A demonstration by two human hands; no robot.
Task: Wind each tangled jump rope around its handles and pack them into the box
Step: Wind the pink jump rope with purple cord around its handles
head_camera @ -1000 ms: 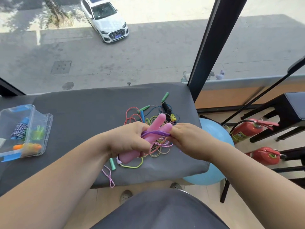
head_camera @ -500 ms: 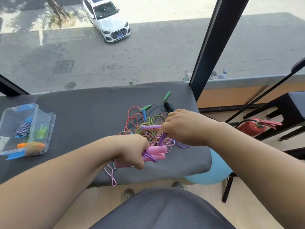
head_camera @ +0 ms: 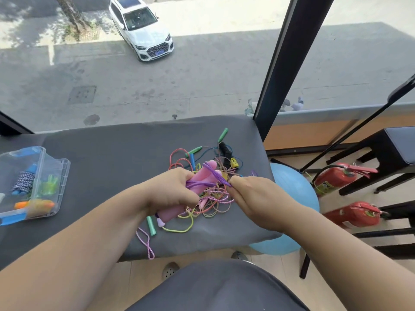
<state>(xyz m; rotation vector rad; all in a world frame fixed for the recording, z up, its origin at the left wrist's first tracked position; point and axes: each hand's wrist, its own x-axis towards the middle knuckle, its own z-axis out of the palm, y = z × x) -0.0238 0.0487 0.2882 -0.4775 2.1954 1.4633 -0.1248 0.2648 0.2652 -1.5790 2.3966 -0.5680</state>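
My left hand (head_camera: 173, 189) grips two pink handles (head_camera: 203, 179) held side by side, tilted up to the right above the table. A purple rope (head_camera: 213, 176) is looped across the handles. My right hand (head_camera: 253, 198) pinches that rope just right of them. Beneath lies a tangle of jump ropes (head_camera: 211, 205) in pink, yellow, orange and blue, with green handles (head_camera: 223, 134) and a black handle (head_camera: 225, 150). The clear plastic box (head_camera: 57, 176) stands at the table's left and holds several wound ropes.
The table (head_camera: 112, 158) has a grey cloth; a pink rope loop (head_camera: 146, 243) hangs over its front edge. A blue ball (head_camera: 294, 191) sits under the right end. Two red fire extinguishers (head_camera: 334, 178) and a black stool (head_camera: 386, 151) stand at right. A window runs behind.
My left hand lifted the pink handles from low near the front edge up over the tangle. My right hand came back down from the far side and drew the purple rope across them.
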